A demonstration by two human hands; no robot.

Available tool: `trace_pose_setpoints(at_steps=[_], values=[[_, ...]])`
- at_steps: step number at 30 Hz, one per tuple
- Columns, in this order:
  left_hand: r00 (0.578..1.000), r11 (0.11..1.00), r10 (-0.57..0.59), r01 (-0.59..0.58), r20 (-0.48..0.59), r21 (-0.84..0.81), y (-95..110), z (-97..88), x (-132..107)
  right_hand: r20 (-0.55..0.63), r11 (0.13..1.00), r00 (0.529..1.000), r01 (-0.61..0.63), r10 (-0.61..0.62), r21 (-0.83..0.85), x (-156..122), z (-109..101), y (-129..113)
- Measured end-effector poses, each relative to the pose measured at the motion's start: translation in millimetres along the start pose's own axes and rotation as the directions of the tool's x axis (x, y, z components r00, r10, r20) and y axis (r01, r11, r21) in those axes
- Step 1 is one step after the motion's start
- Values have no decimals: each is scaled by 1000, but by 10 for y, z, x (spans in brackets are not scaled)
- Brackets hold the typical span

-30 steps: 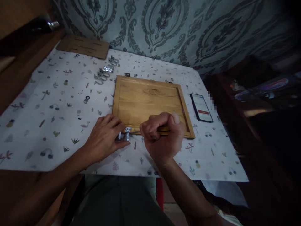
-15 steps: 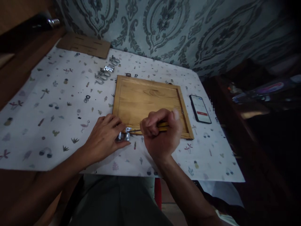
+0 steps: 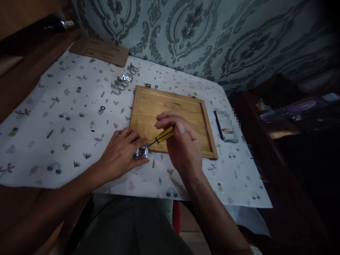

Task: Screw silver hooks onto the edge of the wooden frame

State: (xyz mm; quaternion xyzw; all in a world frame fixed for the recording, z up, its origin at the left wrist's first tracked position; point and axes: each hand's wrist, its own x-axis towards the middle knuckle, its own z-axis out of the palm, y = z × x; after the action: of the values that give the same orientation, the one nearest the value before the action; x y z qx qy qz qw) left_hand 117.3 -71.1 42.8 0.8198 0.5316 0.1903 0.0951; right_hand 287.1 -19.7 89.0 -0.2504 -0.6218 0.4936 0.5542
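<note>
A framed wooden panel [image 3: 170,106] lies flat on the patterned tablecloth. At its near left edge sits a shiny metal hinge [image 3: 146,151], partly hidden by fingers. My left hand [image 3: 122,148] is closed on that hinge, thumb on the near side and fingers over the panel's corner. In my right hand [image 3: 184,150] is a screwdriver [image 3: 164,134] with a yellow and black handle, held between thumb and fingers, the upper fingers partly straightened. Its shaft slants down left, and the tip meets the hinge.
Several more metal hinges [image 3: 120,85] lie beyond the panel's far left corner. Cardboard [image 3: 99,51] rests at the back left, by the patterned wall. Right of the panel is a phone [image 3: 219,125], partly blurred out. A small metal piece [image 3: 101,110] lies on the left.
My right hand has loosened from a tight fist and turned, its fingers lifting and more of the screwdriver's handle showing. The screwdriver stands steeper. My left hand stays on the hinge.
</note>
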Motion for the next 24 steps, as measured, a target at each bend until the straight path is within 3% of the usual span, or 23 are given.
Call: trace_pose_setpoints(at_steps=[6,12,21,24], values=[[1000,1000,10,-10,-22,14,3,16,2,-12,973,1000,-11,9,-229,47,-94,-118],[1000,1000,0,0,-20,13,-2,36,4,-58,968,971,-235,230,-85,44,-82,-183],[1000,1000,-6,6,-2,28,9,23,20,143,967,957,-242,251,-82,-5,-218,-217],[1000,999,-7,8,-11,44,6,35,19,133,969,962,-225,237,-99,-8,-206,-224]])
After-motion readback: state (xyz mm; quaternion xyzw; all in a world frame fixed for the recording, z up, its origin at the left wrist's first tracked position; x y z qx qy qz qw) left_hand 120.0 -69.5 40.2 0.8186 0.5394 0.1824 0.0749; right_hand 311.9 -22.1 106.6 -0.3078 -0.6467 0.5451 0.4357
